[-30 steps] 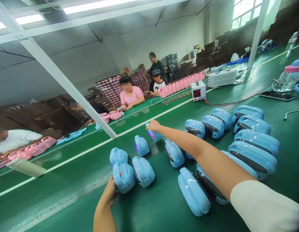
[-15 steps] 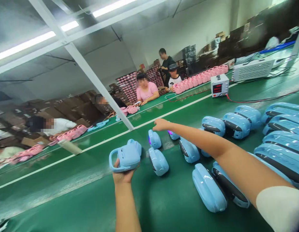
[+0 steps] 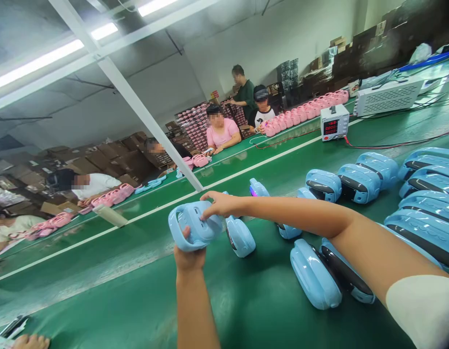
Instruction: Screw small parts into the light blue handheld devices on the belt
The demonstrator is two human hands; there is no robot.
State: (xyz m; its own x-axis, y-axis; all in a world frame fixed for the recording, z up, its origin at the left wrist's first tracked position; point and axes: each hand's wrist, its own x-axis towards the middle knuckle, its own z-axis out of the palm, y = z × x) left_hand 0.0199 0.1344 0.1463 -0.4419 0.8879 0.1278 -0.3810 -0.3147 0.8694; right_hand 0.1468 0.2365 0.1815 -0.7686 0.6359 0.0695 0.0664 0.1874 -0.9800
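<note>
My left hand [image 3: 190, 257] is closed around the lower part of a light-blue portable speaker [image 3: 186, 230], lifted above the green bench, its thumb through the loop handle. The speaker's back, with small dark slots or buttons, faces me. From the right, my right hand [image 3: 222, 204] reaches over it, fingers bent at its upper edge and a fingertip on its back. Just right of it, another blue speaker [image 3: 240, 236] stands on the bench. Farther back, a speaker [image 3: 258, 188] shows a purple light. My right hand covers part of the held speaker.
Several blue speakers with dark fronts [image 3: 422, 220] crowd the right side. A power supply [image 3: 334, 122] with red digits and cables stands behind them. A slanted white post [image 3: 151, 123] rises from the bench. Co-workers sit opposite beside pink speakers [image 3: 307, 114]; another person's hand [image 3: 30, 341] is at lower left.
My right hand has moved left and down from beyond the bench speakers onto the held speaker. My left hand has tilted and raised that speaker slightly. A hand has appeared at lower left.
</note>
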